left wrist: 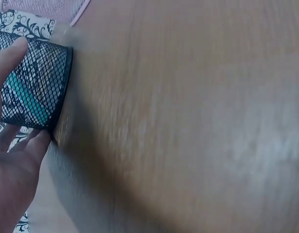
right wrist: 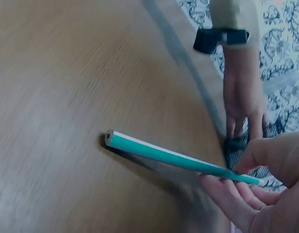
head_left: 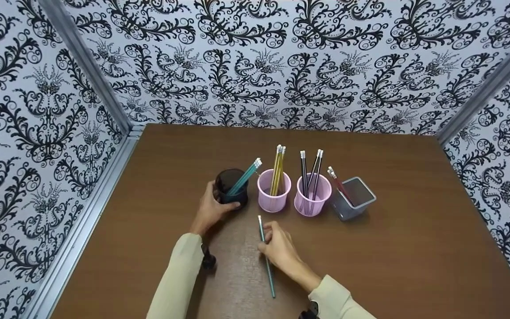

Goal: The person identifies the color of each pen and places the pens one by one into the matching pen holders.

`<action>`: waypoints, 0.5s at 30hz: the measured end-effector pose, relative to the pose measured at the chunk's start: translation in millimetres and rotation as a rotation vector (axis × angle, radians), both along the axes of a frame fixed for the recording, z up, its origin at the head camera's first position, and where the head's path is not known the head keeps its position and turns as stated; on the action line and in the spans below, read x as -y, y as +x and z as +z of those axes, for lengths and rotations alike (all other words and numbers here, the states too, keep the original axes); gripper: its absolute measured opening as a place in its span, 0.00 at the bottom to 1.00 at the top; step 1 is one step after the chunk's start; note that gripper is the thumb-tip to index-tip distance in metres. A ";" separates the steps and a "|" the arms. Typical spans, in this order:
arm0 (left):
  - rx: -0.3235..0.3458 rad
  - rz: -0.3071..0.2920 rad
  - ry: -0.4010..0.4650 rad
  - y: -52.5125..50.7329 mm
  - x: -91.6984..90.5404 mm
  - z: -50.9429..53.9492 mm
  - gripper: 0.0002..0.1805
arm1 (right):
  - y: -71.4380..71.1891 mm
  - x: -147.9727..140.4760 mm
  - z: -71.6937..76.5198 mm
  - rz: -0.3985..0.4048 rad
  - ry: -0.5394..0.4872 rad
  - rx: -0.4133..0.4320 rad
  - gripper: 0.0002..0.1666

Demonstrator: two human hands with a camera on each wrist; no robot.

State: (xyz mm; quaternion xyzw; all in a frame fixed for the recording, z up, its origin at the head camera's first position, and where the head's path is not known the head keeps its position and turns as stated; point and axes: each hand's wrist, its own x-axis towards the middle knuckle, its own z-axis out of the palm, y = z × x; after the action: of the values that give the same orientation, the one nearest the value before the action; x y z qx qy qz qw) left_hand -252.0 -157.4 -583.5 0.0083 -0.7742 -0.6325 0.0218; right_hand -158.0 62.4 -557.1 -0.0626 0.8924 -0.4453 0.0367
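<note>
My left hand (head_left: 212, 207) grips a black mesh pencil cup (head_left: 226, 179) on the table, thumb on one side and fingers round the other. Several green pencils (head_left: 245, 178) lean to the right inside that cup; their green shows through the mesh (left wrist: 54, 73) in the left wrist view. Between thumb and fingers, my right hand (head_left: 279, 248) pinches one more green pencil (head_left: 269, 270), its white eraser end pointing away from me. In the right wrist view, the blunt, unsharpened end of this green pencil (right wrist: 154, 153) is close over the tabletop, with its shadow beneath.
Right of the black cup stand a pink cup (head_left: 264, 202) with yellow pencils (head_left: 276, 175), another pink cup (head_left: 303, 207) with black pencils (head_left: 304, 173), and a grey square holder (head_left: 348, 212) with red pencils (head_left: 341, 188). Patterned walls (head_left: 255, 66) enclose the brown table (head_left: 414, 248).
</note>
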 end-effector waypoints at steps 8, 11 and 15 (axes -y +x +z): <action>-0.022 0.016 -0.128 -2.4 0.3 -2.8 0.48 | -11.5 10.7 28.1 0.059 -0.147 -0.187 0.26; -0.019 0.029 -0.154 -2.9 -0.4 -3.7 0.48 | -19.3 13.1 37.1 0.083 -0.196 -0.244 0.25; -0.021 0.031 -0.171 -2.4 -0.8 -4.3 0.49 | -30.9 14.8 48.3 0.102 -0.264 -0.276 0.23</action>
State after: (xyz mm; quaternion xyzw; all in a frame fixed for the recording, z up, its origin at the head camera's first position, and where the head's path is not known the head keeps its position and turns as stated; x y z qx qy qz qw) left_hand -254.4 -156.6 -587.8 0.0117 -0.8249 -0.5636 0.0405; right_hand -188.9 47.6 -508.8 -0.1723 0.8186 -0.5432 -0.0719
